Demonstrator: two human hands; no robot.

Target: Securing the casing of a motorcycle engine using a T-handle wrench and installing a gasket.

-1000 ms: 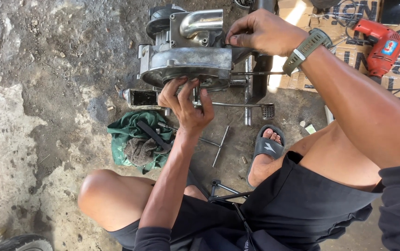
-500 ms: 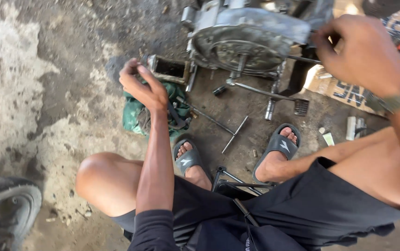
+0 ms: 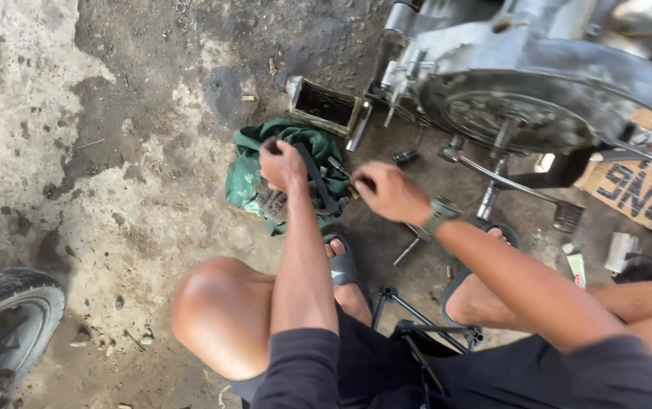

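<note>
I look down at a green rag (image 3: 250, 178) lying on the oily concrete floor with metal tools and parts on it. My left hand (image 3: 283, 164) rests on the rag, fingers curled over the dark parts there; whether it grips one I cannot tell. My right hand (image 3: 388, 192), with a watch on the wrist, hovers just right of the rag, fingertips pinched on a small dark piece. A grey engine (image 3: 538, 83) stands at the upper right, apart from both hands.
A small rectangular metal tray (image 3: 326, 104) lies beyond the rag. A kick lever and pedal (image 3: 523, 189) stick out below the engine. A tyre (image 3: 0, 318) is at the lower left, cardboard (image 3: 636, 189) at the right. My sandalled feet (image 3: 345, 265) are below the rag.
The view has dropped and closed in on the rag. My right hand has left the engine and come down beside the rag. My left hand has lowered onto the rag.
</note>
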